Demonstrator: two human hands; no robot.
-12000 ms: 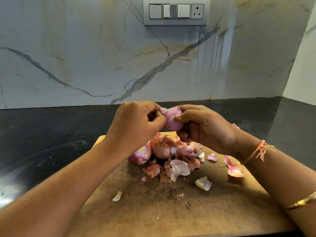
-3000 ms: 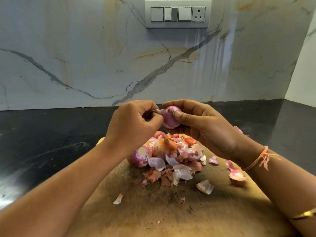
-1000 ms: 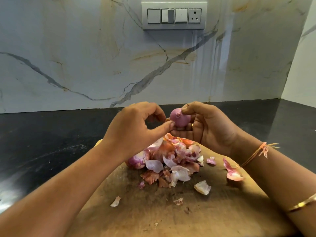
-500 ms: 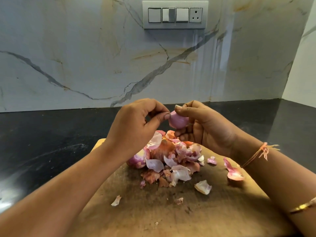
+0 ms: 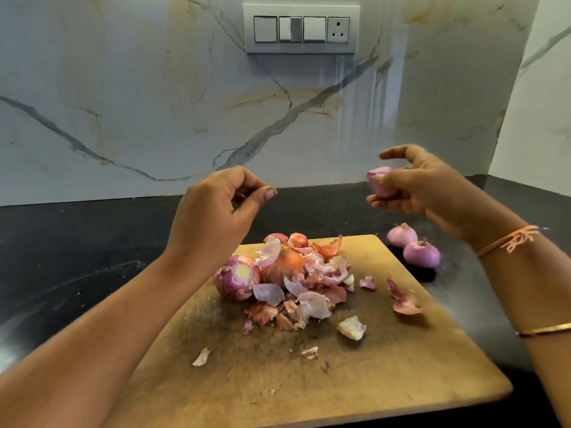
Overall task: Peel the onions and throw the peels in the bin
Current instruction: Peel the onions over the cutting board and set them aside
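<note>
Wooden board [image 5: 370, 381] on black counter [image 5: 77, 242]; switch panel [image 5: 301, 29] above.

Soft, fairly bright light spreads evenly over the marble wall [image 5: 123, 103], and pale vertical streaks of glare run down it right of centre. The black bench [image 5: 61, 257] shows a dull sheen near its left edge. The peels [image 5: 296, 282] throw short, soft shadows toward me on the board [image 5: 401, 381]. Motion blur smears my right grip [image 5: 426, 193] and the onion [image 5: 381, 183] in it. My left grip [image 5: 213, 220] looks sharper. The wide lens bows the bench's back edge.
</note>
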